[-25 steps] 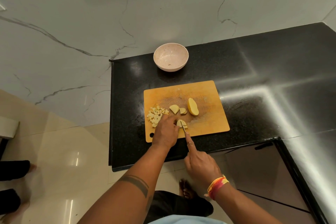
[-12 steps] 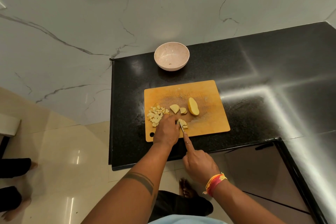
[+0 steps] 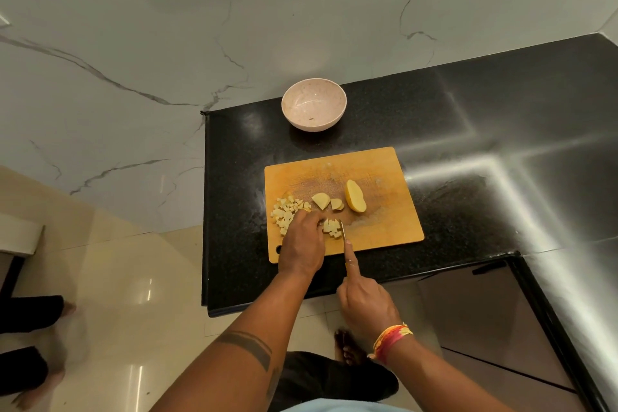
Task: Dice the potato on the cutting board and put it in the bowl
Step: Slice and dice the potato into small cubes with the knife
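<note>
Near front edge of cutting board: left hand curled, pinning potato piece; right hand gripping knife, forefinger extended along it.

From my feed I see a white veined marble wall, glossy cream floor tiles, a black speckled counter catching glare, and a brown cabinet front below.

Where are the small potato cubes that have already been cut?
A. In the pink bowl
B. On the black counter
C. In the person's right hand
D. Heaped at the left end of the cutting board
D: the diced cubes sit heaped at the left end of the cutting board, beside the left hand; the bowl holds none.
</note>
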